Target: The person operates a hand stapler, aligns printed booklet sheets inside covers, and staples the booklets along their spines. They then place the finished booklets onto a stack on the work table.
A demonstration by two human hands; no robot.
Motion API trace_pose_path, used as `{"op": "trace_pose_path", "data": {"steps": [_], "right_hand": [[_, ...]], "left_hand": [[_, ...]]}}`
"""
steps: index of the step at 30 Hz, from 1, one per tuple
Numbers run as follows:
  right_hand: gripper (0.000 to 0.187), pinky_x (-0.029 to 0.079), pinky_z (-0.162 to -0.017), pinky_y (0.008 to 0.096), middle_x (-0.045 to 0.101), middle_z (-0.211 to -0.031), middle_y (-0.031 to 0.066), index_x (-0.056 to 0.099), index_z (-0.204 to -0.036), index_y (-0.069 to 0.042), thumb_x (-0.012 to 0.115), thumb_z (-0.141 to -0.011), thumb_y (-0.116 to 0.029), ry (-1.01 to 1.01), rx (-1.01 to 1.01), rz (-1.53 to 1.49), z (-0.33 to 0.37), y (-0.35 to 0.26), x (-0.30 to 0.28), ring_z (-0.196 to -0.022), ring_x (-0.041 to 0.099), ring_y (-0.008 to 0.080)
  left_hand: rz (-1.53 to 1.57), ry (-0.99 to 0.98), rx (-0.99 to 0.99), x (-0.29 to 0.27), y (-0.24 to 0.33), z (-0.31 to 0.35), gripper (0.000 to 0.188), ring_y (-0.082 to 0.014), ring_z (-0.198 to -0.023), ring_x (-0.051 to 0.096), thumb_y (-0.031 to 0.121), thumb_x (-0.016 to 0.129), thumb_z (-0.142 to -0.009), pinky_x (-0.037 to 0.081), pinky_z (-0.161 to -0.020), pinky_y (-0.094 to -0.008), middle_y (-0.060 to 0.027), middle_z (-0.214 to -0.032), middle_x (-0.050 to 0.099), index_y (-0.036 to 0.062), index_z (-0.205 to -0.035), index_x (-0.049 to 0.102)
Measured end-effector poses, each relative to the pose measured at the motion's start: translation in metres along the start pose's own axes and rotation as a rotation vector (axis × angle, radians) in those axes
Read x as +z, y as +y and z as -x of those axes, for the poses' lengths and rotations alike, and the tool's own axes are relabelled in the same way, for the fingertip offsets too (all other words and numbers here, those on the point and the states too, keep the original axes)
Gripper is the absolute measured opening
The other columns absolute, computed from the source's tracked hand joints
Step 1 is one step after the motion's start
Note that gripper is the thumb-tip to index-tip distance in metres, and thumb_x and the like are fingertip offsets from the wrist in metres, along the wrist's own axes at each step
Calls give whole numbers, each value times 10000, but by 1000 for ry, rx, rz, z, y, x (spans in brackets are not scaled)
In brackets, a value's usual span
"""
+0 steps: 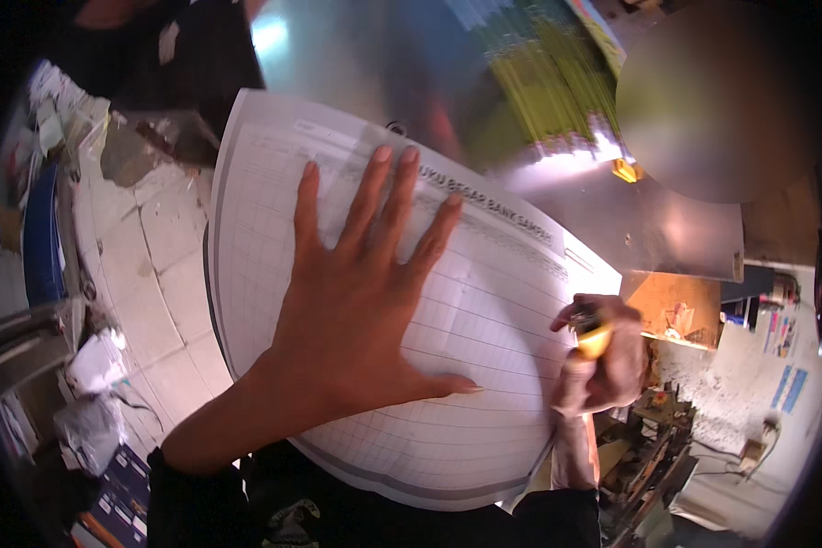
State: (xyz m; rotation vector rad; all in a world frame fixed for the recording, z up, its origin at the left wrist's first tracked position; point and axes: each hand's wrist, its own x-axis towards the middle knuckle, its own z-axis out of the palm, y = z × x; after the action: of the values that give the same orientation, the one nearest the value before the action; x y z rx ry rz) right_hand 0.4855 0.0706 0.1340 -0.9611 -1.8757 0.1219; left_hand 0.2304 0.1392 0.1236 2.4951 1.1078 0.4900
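Observation:
A large white printed sheet (484, 301) with ruled lines and a heading lies in front of me, its lower edge against my dark clothes. My left hand (352, 306) rests palm down near the sheet's middle, fingers spread wide, holding nothing. At the sheet's right edge, my right hand (612, 365) is closed around a small yellow-and-black tool (592, 338). Motion and glare blur that tool, so its exact kind and tip cannot be made out.
Beyond the sheet is a shiny metal tabletop (356, 55) bearing a stack of green-edged sheets (557, 82) and a small yellow object (627, 170). An orange-brown box (674, 309) stands right. Plastic bags (93, 411) lie left, above a tiled floor (169, 274).

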Motion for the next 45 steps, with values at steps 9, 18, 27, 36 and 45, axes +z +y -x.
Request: {"op": "trace_pose_path", "data": {"steps": [9, 18, 27, 36, 45], "right_hand": [[358, 506, -767, 268, 685, -1024, 101, 668, -1211, 24, 734, -860, 58, -54, 649, -62, -10, -37, -11, -897, 644, 147], [329, 571, -767, 385, 724, -1070, 215, 654, -1227, 30, 700, -927, -100, -71, 645, -61, -1, -32, -22, -866, 722, 338], [329, 560, -790, 355, 741, -982, 171, 675, -1216, -9, 729, -916, -130, -77, 722, 30, 11, -27, -32, -856, 727, 246], [301, 558, -768, 271, 738, -978, 126, 693, -1165, 27, 764, -877, -25, -144, 780, 48, -11, -32, -28, -878, 686, 140], [490, 557, -551, 293, 672, -847, 91, 725, -1139, 1, 857, -667, 13, -523, 381, 57, 7, -65, -17, -638, 660, 184]], "left_hand": [[-199, -101, -68, -12, 18, -11, 1417, -449, -1542, 85, 861, 741, -537, -1, -1179, -682, -323, -1633, 133, 44, -1585, 249], [-251, -89, -11, -4, 5, -51, 1342, -480, -1520, 160, 797, 780, -593, 91, -1171, -700, -342, -1605, 209, 35, -1576, 275], [-136, -105, 54, -32, 50, 19, 837, -348, -1491, 341, 456, 784, -807, 136, -1228, -579, -189, -1562, 425, 44, -1473, 489], [51, -206, 90, -4, 40, 56, 1029, -356, -1513, 281, 697, 736, -750, 63, -1222, -635, -178, -1596, 365, 104, -1528, 418], [71, -28, 15, 25, 44, 62, 782, -364, -1514, 263, 575, 655, -881, 22, -1205, -661, -166, -1604, 358, 143, -1506, 473]]}}
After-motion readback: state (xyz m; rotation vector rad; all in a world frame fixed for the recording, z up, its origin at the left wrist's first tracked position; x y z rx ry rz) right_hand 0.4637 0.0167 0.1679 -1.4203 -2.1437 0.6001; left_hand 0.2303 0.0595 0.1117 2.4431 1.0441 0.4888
